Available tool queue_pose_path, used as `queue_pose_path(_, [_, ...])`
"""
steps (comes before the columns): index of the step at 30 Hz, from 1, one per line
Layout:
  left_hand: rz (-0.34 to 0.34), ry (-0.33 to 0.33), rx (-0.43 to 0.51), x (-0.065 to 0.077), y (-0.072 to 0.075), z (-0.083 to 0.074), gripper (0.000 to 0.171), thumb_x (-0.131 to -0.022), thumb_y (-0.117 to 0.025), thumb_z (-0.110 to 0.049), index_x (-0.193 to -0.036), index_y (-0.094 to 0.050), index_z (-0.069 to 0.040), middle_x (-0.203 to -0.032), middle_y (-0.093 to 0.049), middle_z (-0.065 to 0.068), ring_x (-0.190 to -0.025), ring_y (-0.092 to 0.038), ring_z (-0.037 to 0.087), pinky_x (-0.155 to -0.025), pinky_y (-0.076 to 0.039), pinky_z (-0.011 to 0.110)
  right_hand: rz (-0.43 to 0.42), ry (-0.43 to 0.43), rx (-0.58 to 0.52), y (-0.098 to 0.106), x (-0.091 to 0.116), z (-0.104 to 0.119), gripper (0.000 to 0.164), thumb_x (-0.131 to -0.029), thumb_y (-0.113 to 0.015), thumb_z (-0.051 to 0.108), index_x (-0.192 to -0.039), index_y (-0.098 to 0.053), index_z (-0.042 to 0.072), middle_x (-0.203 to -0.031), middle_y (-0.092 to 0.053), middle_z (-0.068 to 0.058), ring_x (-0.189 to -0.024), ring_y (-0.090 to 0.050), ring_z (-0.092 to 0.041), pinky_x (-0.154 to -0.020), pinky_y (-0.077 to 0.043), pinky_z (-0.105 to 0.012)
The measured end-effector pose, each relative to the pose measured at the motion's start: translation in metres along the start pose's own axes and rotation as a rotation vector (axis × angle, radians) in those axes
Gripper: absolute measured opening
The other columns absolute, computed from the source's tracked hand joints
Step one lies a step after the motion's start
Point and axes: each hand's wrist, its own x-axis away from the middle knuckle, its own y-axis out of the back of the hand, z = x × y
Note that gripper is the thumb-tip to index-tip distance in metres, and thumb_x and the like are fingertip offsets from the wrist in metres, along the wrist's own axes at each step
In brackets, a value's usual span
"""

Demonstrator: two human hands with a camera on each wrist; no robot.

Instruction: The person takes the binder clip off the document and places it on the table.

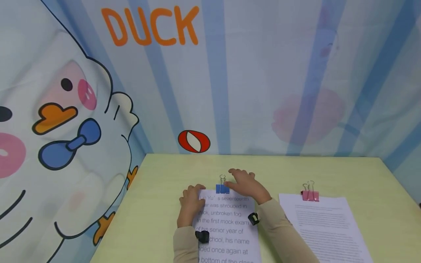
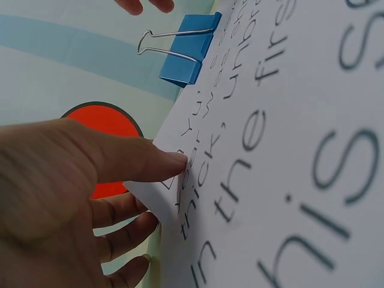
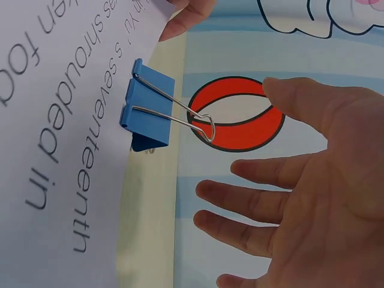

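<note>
A blue binder clip (image 1: 222,189) sits on the top edge of the large-print paper (image 1: 227,233), its wire handles pointing away from the sheet. My left hand (image 1: 192,202) pinches the paper's upper left corner; in the left wrist view the thumb (image 2: 171,165) lies on the printed face and the other fingers are at and behind the edge. Just right of the clip is my right hand (image 1: 246,182), its fingers spread and holding nothing. In the right wrist view a gap shows between those fingers (image 3: 240,198) and the blue clip's handles.
To the right lies small-print paper (image 1: 323,226) with a pink binder clip (image 1: 310,195) on its top edge. Both papers are on a pale yellow table (image 1: 141,212). A cartoon-printed curtain (image 1: 250,80) hangs behind the far edge and along the left side.
</note>
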Motion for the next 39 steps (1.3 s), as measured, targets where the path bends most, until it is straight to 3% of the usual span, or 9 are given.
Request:
queue_pose_path(9, [-0.019, -0.011, 0.001, 0.001, 0.001, -0.001, 0.039, -0.081, -0.076, 0.0, -0.119, -0.07, -0.009, -0.11, -0.062, 0.017, -0.099, -0.052, 0.036, -0.086, -0.038, 0.058, 0.048, -0.042, 0.029, -0.009, -0.012, 0.001, 0.052, -0.104, -0.054, 0.026, -0.146, -0.047, -0.003, -0.143, -0.052, -0.026, -0.133, -0.045, -0.046, -0.101, -0.029, -0.066])
queue_pose_path(15, [-0.025, -0.002, 0.012, 0.004, -0.001, -0.001, 0.039, -0.082, -0.076, 0.0, -0.119, -0.07, -0.01, -0.112, -0.062, 0.017, -0.101, -0.052, 0.036, -0.088, -0.038, 0.059, 0.063, -0.035, 0.041, -0.015, -0.012, 0.003, 0.044, -0.105, -0.052, 0.02, -0.143, -0.052, -0.001, -0.139, -0.056, -0.025, -0.132, -0.047, -0.046, -0.101, -0.032, -0.066])
queue_pose_path(21, [-0.032, -0.004, 0.019, 0.004, 0.0, -0.001, 0.038, -0.082, -0.076, 0.0, -0.118, -0.07, -0.009, -0.111, -0.062, 0.016, -0.103, -0.052, 0.036, -0.089, -0.038, 0.059, 0.041, -0.03, 0.017, -0.015, -0.013, 0.005, 0.037, -0.103, -0.054, 0.019, -0.135, -0.058, 0.0, -0.132, -0.062, -0.021, -0.125, -0.054, -0.043, -0.099, -0.035, -0.065])
queue_pose_path(27, [-0.027, 0.005, 0.013, 0.002, 0.0, -0.001, 0.039, -0.081, -0.077, 0.0, -0.118, -0.07, -0.009, -0.112, -0.061, 0.017, -0.102, -0.052, 0.036, -0.089, -0.039, 0.059, 0.034, -0.016, -0.092, -0.017, -0.013, 0.003, 0.026, -0.103, -0.057, 0.02, -0.121, -0.062, 0.002, -0.124, -0.065, -0.018, -0.117, -0.061, -0.038, -0.1, -0.041, -0.059])
queue_pose_path(31, [-0.024, 0.009, 0.008, 0.002, 0.0, -0.001, 0.039, -0.082, -0.076, -0.001, -0.119, -0.069, -0.009, -0.111, -0.061, 0.016, -0.102, -0.052, 0.036, -0.089, -0.039, 0.059, 0.027, -0.01, -0.172, -0.02, -0.016, 0.0, 0.023, -0.103, -0.057, 0.022, -0.115, -0.062, 0.003, -0.117, -0.067, -0.016, -0.107, -0.064, -0.031, -0.092, -0.049, -0.05])
queue_pose_path(39, [-0.024, -0.008, 0.011, 0.002, 0.002, -0.001, 0.039, -0.081, -0.076, 0.0, -0.118, -0.069, -0.009, -0.109, -0.062, 0.016, -0.1, -0.052, 0.035, -0.088, -0.039, 0.059, -0.008, -0.036, -0.238, -0.023, -0.023, -0.006, 0.021, -0.102, -0.059, 0.026, -0.103, -0.066, 0.007, -0.1, -0.067, -0.006, -0.085, -0.058, -0.02, -0.08, -0.048, -0.043])
